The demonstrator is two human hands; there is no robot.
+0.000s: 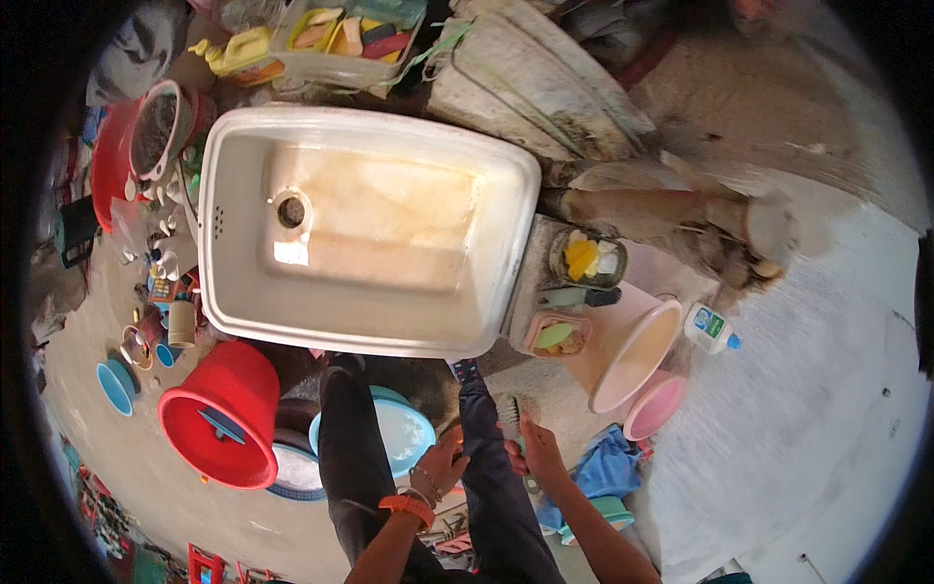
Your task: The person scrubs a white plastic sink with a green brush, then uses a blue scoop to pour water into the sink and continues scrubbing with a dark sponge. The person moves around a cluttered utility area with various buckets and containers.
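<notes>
My right hand grips a scrub brush, its pale bristles turned away from my palm, beside my right leg. Close to the inner side of that leg is my left hand, with bracelets and an orange wristband; its fingers are bent, and whether they hold anything is unclear. Beyond both hands stands a white sink basin with brownish stains on its bottom and a round drain hole at its left end. Between my legs is a light blue basin with whitish contents.
A red bucket tilts at left. Right of the sink, a ledge carries a dish of soap pieces, a dark-bristled brush and a pink soap box. Past it are a pale pink bucket and a bottle.
</notes>
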